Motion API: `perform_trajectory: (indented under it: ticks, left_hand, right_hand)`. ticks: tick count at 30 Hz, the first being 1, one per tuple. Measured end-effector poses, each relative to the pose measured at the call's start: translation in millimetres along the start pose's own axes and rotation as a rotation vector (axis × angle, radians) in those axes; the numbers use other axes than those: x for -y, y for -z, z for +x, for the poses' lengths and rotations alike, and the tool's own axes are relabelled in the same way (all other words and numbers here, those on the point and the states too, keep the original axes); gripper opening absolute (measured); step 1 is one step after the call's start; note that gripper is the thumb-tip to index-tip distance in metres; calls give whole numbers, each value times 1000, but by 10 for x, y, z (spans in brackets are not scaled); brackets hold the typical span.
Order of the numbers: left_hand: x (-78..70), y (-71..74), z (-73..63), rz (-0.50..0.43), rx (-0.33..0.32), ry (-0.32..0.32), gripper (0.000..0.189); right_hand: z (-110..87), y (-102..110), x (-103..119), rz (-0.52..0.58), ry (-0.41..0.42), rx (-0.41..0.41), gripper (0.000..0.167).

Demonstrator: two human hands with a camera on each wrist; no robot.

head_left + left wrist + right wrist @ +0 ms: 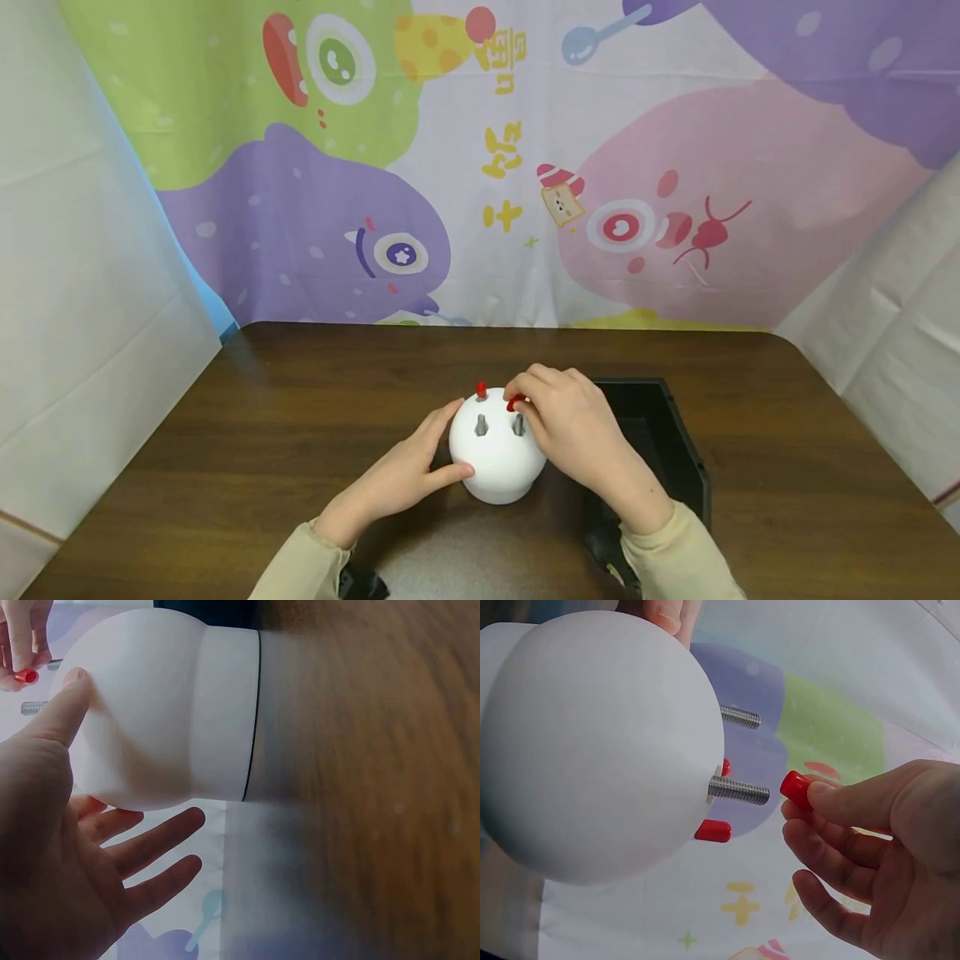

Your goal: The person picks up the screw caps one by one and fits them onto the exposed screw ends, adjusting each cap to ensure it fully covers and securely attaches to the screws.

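Observation:
A white ball-shaped body (498,467) on a short round base stands on the table, with threaded metal studs on its top. My left hand (401,475) rests against its left side, thumb on the near surface and several fingers stretched out past it in the left wrist view. Between thumb and fingers, my right hand (885,847) pinches a red cap (796,790), apart from the bare stud (739,790) it faces. A second bare stud (741,717) sticks out beside that one. Other red caps (714,830) sit on the ball; one is mostly hidden behind a stud.
A black tray (686,450) lies to the right of the ball, partly covered by my right arm. Near my left sleeve a small black object (362,583) shows at the bottom edge. A printed cartoon curtain (510,275) hangs behind the brown table (300,400).

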State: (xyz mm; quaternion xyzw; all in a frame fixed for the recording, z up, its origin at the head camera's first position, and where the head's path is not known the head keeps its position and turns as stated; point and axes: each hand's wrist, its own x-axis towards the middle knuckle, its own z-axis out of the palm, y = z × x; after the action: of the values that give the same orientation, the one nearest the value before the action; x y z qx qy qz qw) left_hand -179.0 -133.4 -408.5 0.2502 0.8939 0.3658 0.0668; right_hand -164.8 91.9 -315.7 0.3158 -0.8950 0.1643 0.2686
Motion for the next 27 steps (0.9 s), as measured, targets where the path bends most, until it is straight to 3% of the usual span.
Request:
perform_trajectory:
  ticks: [27]
  left_hand:
    - [14, -4, 1, 3, -7, -15, 81]
  right_hand:
    - [72, -118, 71, 40, 0, 15, 17]
